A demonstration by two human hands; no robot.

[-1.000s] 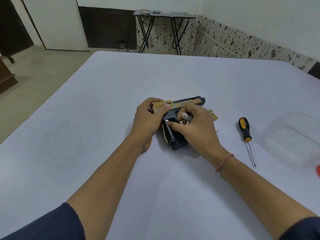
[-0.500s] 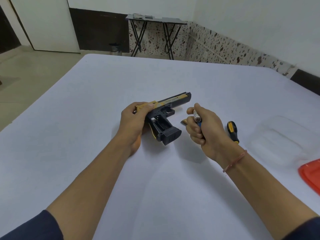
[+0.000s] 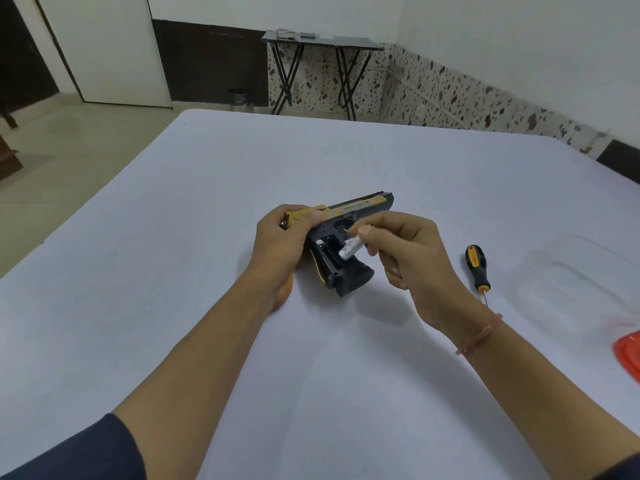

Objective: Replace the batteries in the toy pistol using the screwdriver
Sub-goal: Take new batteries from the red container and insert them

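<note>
A black and gold toy pistol (image 3: 349, 271) lies on its side at the middle of the white table, grip toward me, its battery compartment open. My left hand (image 3: 280, 244) grips the rear of its gold slide. My right hand (image 3: 408, 258) pinches a white battery (image 3: 350, 252) between thumb and forefinger, with its lower end at the open compartment. A screwdriver (image 3: 477, 268) with a black and yellow handle lies on the table to the right of my right hand, shaft pointing toward me.
A clear plastic container (image 3: 581, 278) sits at the table's right side, with a red lid (image 3: 628, 355) at the right edge. A folding black table (image 3: 322, 41) stands by the far wall. The white table (image 3: 173, 271) spreads wide on the left.
My right hand drew away from the pistol with the battery held upright, then came back and now tilts the battery down into the open compartment. My left hand kept its hold on the slide.
</note>
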